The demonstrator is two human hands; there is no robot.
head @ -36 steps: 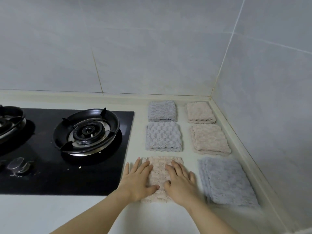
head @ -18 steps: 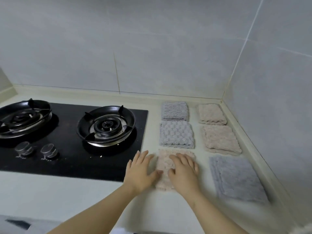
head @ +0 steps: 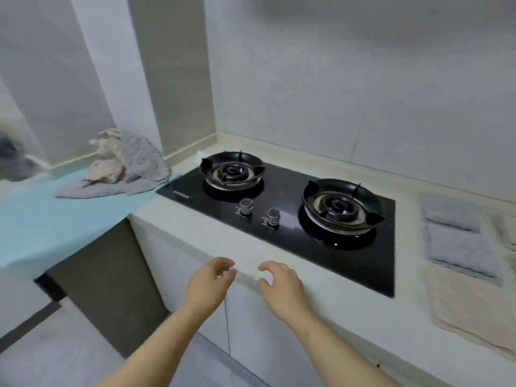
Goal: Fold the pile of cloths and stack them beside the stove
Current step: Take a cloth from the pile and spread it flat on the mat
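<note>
The beige cloth (head: pixel 469 311) is no longer being pressed — the left hand (head: pixel 208 286) and right hand (head: pixel 282 284) are being held empty, fingers loosely curled, by the stove (head: pixel 290 191), its logo unreadable.

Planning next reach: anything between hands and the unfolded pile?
Nothing visible. Left hand and right hand hover empty at the counter edge; the pile lies far left on the blue top. The stove is right of that line.
</note>
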